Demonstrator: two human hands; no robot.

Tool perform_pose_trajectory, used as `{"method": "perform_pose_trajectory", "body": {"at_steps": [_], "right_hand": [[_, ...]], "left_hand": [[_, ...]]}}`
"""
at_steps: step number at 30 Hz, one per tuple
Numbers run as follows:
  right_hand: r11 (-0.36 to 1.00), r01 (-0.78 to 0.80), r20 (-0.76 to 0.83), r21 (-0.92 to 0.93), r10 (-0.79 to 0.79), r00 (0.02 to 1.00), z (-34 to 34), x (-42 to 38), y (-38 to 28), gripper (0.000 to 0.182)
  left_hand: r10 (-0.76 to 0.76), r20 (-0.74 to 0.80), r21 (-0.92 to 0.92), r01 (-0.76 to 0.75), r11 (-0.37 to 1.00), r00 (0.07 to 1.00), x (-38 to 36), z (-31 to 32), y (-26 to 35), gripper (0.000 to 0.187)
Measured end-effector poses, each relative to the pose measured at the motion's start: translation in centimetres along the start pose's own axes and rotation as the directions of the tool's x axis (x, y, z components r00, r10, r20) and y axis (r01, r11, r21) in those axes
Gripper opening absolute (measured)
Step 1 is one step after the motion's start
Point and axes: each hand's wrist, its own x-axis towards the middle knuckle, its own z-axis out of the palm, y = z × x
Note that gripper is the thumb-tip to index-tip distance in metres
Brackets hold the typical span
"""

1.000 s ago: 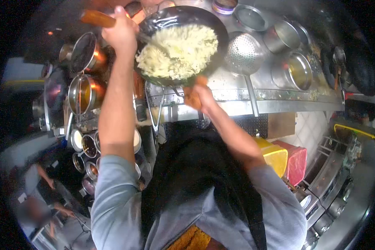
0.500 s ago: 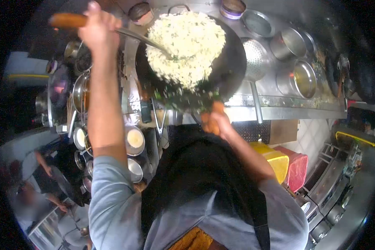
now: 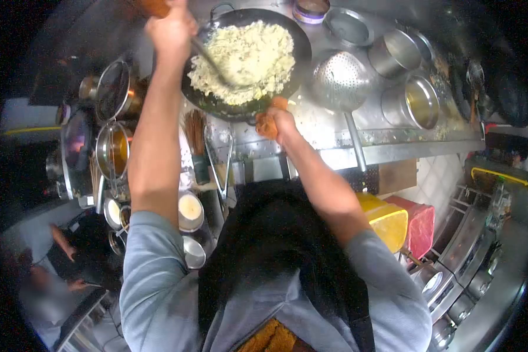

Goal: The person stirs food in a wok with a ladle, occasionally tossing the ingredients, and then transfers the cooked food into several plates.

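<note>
On the steel table (image 3: 334,132), wok (image 3: 246,56) sits full of fried rice (image 3: 243,53). Left hand (image 3: 171,29) at wok's left rim, fingers wrapped around ladle (image 3: 208,56) handle, bowl end buried in rice. Right hand (image 3: 276,123) at wok's near edge, fingers clenched on an orange cloth (image 3: 266,124) over the wok handle. Perforated strainer (image 3: 341,79) just right of wok, steel pots (image 3: 419,100) beyond it.

We see through one head-worn fisheye camera, looking steeply down over our own grey-sleeved shoulders and dark apron at the steel cooking counter (image 3: 334,132) close ahead; black corners ring the rounded picture, and edges bend outward.
</note>
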Motion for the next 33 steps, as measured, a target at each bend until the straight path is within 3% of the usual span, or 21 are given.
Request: {"method": "perform_pose_trajectory", "body": {"at_steps": [1, 3, 4, 5, 7, 8, 9, 11, 12, 13, 15, 18, 21, 22, 23, 25, 26, 27, 29, 31, 33], "right_hand": [[0.999, 0.042, 0.022, -0.023, -0.042, 0.999, 0.0, 0.8, -0.2, 0.020], [0.999, 0.031, 0.016, 0.019, -0.031, 0.999, 0.2, 1.7, -0.3, 0.020], [0.999, 0.000, 0.005, 0.047, 0.000, 1.000, 0.0, 1.4, 0.0, 0.019], [0.999, 0.003, 0.000, 0.053, -0.003, 1.000, 0.0, 0.9, 0.4, 0.019], [0.992, 0.121, 0.017, -0.046, -0.120, 0.993, 0.3, -0.1, 0.4, 0.023], [0.988, 0.141, 0.022, -0.054, -0.140, 0.990, 0.2, -0.5, -0.5, 0.023], [0.988, 0.130, -0.023, -0.087, -0.133, 0.991, -0.5, -1.7, -0.4, 0.029], [0.994, 0.067, -0.097, -0.087, -0.076, 0.992, -2.0, -6.0, 0.9, 0.034], [0.996, 0.050, -0.108, -0.069, -0.057, 0.992, -2.8, -8.2, 0.3, 0.035], [0.989, 0.086, -0.119, -0.121, -0.100, 0.988, -4.3, -9.7, 0.3, 0.035], [0.970, 0.076, -0.210, -0.233, -0.127, 0.969, -9.6, -11.0, 1.7, 0.042], [0.949, 0.145, -0.283, -0.280, -0.226, 0.932, -13.8, -12.7, 2.9, 0.046], [0.934, 0.189, -0.354, -0.303, -0.294, 0.888, -13.4, -12.4, 3.8, 0.050], [0.931, 0.176, -0.287, -0.320, -0.272, 0.919, -10.8, -12.2, 2.5, 0.051], [0.924, 0.171, -0.208, -0.342, -0.252, 0.945, -8.2, -11.2, 1.2, 0.052], [0.941, 0.053, -0.073, -0.334, -0.082, 0.994, -4.2, -8.6, -0.2, 0.064], [0.945, 0.063, -0.079, -0.320, -0.093, 0.992, -2.0, -6.3, -1.3, 0.056], [0.952, 0.035, -0.108, -0.305, -0.071, 0.992, -0.7, -5.7, -0.7, 0.048], [0.976, 0.043, -0.086, -0.213, -0.063, 0.994, 2.2, -4.1, -0.8, 0.038], [0.995, 0.037, -0.090, -0.093, -0.045, 0.995, 3.0, -2.2, 0.1, 0.029], [0.987, 0.114, -0.108, -0.116, -0.126, 0.986, 2.1, -1.0, 1.0, 0.028]], "left_hand": [[0.031, 0.018, -0.026, -0.031, 0.999, 0.999, 0.6, -1.5, 0.8, 0.041], [0.319, -0.036, 0.267, -0.298, 0.916, 0.947, -1.7, -1.6, 0.1, 0.040], [0.386, 0.000, 0.294, -0.369, 0.882, 0.922, -1.4, -2.1, -4.9, 0.037], [0.229, 0.013, 0.176, -0.227, 0.958, 0.973, -1.1, -1.6, -5.2, 0.034], [0.090, 0.006, 0.000, -0.090, 0.996, 0.996, 3.0, 0.1, -2.7, 0.032], [0.086, -0.009, -0.089, -0.087, 0.992, 0.996, 2.4, 1.9, 1.5, 0.033], [0.217, 0.046, 0.007, -0.218, 0.976, 0.975, 2.3, 2.0, 3.6, 0.032], [0.313, 0.269, -0.268, -0.241, 0.933, 0.911, 3.0, 0.3, 5.7, 0.032], [0.289, 0.120, -0.109, -0.276, 0.955, 0.950, 0.3, 1.2, 6.4, 0.034], [0.134, 0.012, -0.252, -0.126, 0.959, 0.991, 1.4, 1.3, 0.2, 0.036], [0.344, 0.057, 0.328, -0.343, 0.880, 0.937, 1.8, -0.4, -8.1, 0.035], [-0.065, -0.030, -0.049, 0.063, 0.997, 0.997, 4.5, 1.0, -0.9, 0.035], [0.192, 0.241, -0.211, -0.142, 0.967, 0.951, 2.4, -0.1, 5.7, 0.036], [0.177, 0.167, -0.350, -0.109, 0.930, 0.970, 1.3, 0.6, 5.2, 0.033], [0.211, -0.014, -0.162, -0.210, 0.964, 0.977, -0.7, 2.0, 2.6, 0.038], [0.361, -0.032, 0.356, -0.326, 0.875, 0.932, 0.6, 0.9, -7.6, 0.040], [0.074, 0.041, -0.064, -0.071, 0.995, 0.996, 2.6, 0.9, -6.5, 0.042], [0.051, 0.121, 0.117, -0.065, 0.991, 0.991, 4.9, 0.6, -6.4, 0.027], [-0.133, -0.032, -0.174, 0.126, 0.977, 0.991, 3.4, 3.9, 3.3, 0.031], [0.096, -0.033, -0.234, -0.101, 0.967, 0.995, 2.6, 4.4, 5.9, 0.032], [-0.074, -0.195, 0.179, 0.110, 0.978, 0.978, 0.9, 5.9, 2.9, 0.032]]}}
